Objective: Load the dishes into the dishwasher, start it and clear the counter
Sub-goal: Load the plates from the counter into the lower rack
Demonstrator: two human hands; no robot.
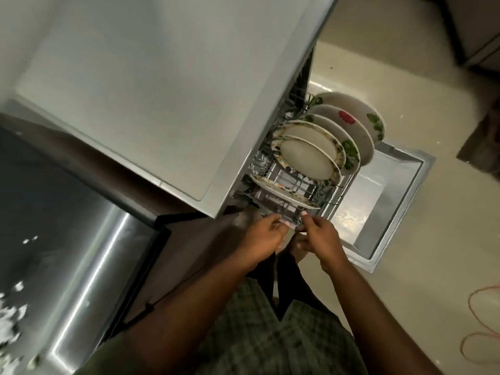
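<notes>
The dishwasher (162, 90) stands below me with its door (397, 190) folded down onto the floor. Its wire rack (328, 196) is pulled out over the door. Several flowered plates (351, 125) stand upright in a row in the rack, and one more plate (278, 189) leans flatter at the near end. My left hand (266, 235) and my right hand (323, 239) meet at the rack's near edge, fingers curled around its front rim. What lies under my fingers is blurred.
A steel sink (62, 239) with food scraps sits at the left, set in a dark counter (113, 174). Beige floor (446, 239) spreads to the right, with an orange cord (479, 320) lying on it. My legs stand close to the door's near corner.
</notes>
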